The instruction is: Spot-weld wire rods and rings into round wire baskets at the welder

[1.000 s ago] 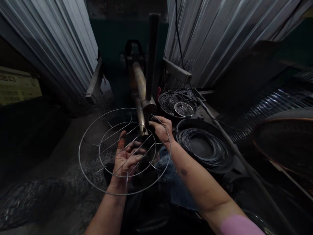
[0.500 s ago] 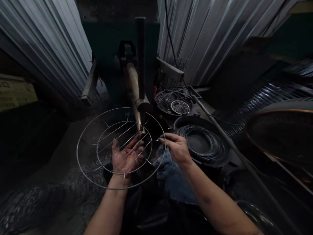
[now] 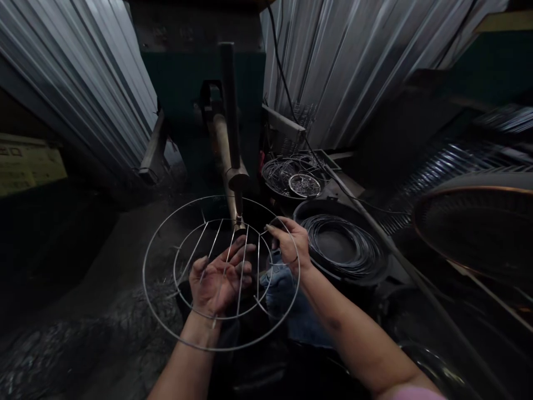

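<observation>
Dim overall; faint sheen on corrugated panels point(image 3: 316, 72); edges stretched, blurred.

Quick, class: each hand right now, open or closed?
Left hand: open, palm up beneath the wire rack.
Right hand: closed, pinching the wire rack near its rim.

The left hand point(image 3: 220, 278) is palm up, fingers loosely curled; the right hand point(image 3: 291, 241) reaches inward, thumb and forefinger extended, forearm slanting.

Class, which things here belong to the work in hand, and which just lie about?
In the work:
left hand, palm up under the rack
right hand, at the rack's rim
round wire rack
metal machine arms, probably

Lying about, it seems:
wire coil
loose wires
yellow box
</observation>
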A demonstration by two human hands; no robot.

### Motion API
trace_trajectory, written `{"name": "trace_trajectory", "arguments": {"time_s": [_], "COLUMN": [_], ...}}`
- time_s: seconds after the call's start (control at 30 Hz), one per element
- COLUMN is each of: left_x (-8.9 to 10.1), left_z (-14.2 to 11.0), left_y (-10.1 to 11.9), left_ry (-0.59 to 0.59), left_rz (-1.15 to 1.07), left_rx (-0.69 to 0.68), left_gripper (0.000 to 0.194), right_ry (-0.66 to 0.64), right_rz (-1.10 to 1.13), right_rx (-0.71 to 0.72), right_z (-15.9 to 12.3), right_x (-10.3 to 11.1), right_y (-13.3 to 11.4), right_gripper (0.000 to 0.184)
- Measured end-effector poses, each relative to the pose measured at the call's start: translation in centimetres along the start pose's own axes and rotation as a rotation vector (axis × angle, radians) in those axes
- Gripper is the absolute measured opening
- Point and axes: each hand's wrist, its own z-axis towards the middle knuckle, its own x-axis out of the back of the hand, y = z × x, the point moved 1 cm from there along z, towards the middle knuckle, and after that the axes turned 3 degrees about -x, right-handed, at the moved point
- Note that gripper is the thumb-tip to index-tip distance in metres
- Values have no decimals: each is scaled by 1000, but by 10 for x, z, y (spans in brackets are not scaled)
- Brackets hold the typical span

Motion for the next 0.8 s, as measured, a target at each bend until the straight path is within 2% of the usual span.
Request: {"name": "trace_trajectory", "arguments": {"time_s": [0.17, 0.3, 0.63, 0.8], "left_x": [3, 13, 23, 22], "left_z": [-7, -5, 7, 12], "left_y": [3, 10, 10, 12], "left_ry": [19, 7, 11, 12], "left_rz": [35, 73, 129, 121], "left_rx": [-73, -148, -190, -214], "left_gripper": [71, 71, 74, 74], "right_ry": [-100, -161, -256, -297], "right_rz": [-26, -47, -212, -215], "right_rx": [8, 42, 232, 233], "right_z": [22, 32, 47, 51], "right_x": [-29, -44, -42, -46], "right_y": [-3, 1, -5, -10], "right_gripper": [29, 24, 14, 13]}}
